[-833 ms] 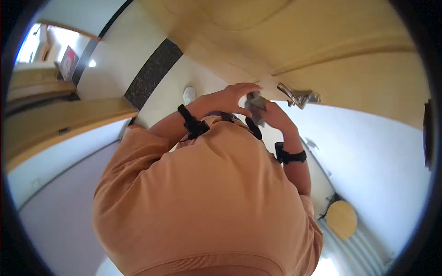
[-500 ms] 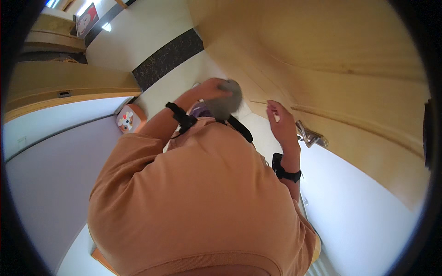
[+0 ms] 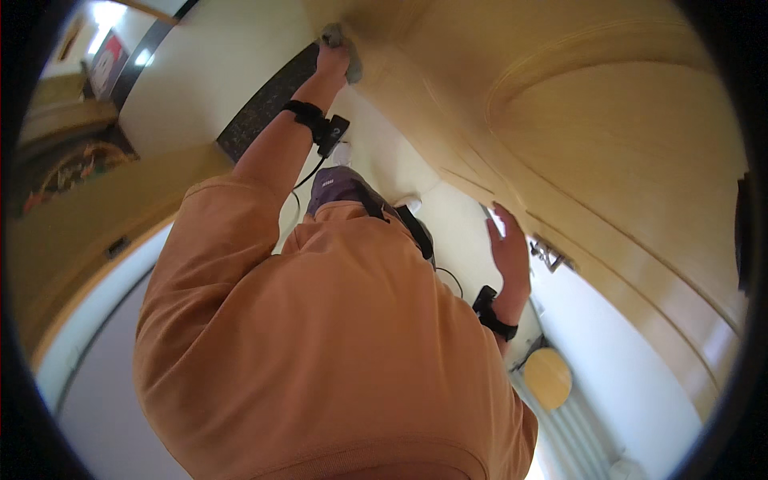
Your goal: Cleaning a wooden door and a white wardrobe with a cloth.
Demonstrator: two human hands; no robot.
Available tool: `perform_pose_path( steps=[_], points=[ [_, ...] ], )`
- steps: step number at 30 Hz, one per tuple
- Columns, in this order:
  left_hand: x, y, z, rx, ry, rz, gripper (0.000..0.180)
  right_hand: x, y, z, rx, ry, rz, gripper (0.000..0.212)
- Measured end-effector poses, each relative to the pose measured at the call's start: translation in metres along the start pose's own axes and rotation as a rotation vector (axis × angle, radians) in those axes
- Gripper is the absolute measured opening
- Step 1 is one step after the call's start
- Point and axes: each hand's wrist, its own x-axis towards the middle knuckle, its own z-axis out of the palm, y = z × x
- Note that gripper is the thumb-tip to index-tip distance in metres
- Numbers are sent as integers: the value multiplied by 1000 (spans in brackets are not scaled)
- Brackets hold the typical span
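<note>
My left hand (image 3: pixel 332 62) is stretched far forward, its fingers closed round a grey cloth (image 3: pixel 355 67). The cloth lies against the outer edge of a light wooden door (image 3: pixel 624 144), and part of it is hidden behind the hand. Closer to my body, my right hand (image 3: pixel 510 250) is held up beside the door with fingers extended and nothing in them. A metal door handle (image 3: pixel 550 254) is just to the right of that hand, apart from it.
A wooden door frame (image 3: pixel 120 212) runs along the left. A dark patterned floor strip (image 3: pixel 272 104) crosses the pale floor ahead. Behind my right arm is a round wooden stool top (image 3: pixel 547 378). A black strap and cable hang by my left wrist.
My left hand has moved forward and up with the grey cloth, from in front of my chest to the door's far edge. My right hand has shifted slightly down and right.
</note>
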Motion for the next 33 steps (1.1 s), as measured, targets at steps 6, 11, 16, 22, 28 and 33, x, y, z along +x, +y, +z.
perform_pose_path(
  steps=[6,11,16,22,28,33],
  points=[
    [-20,41,81,-790,-242,-60,62,-73,22,-39,-29,409,263,25],
    [-15,33,90,-879,-93,-106,60,-102,37,-63,-101,624,437,23],
    [-72,49,105,-756,-45,-51,64,-82,44,-65,-193,695,127,18],
    [-148,-8,150,-723,-222,-121,60,-48,45,-42,-170,634,-80,16],
    [-316,-34,244,-724,-284,-515,62,-42,74,-21,-348,751,-230,16],
    [-389,-66,273,-770,-550,-780,61,-46,76,-23,-391,649,-315,28]
  ],
)
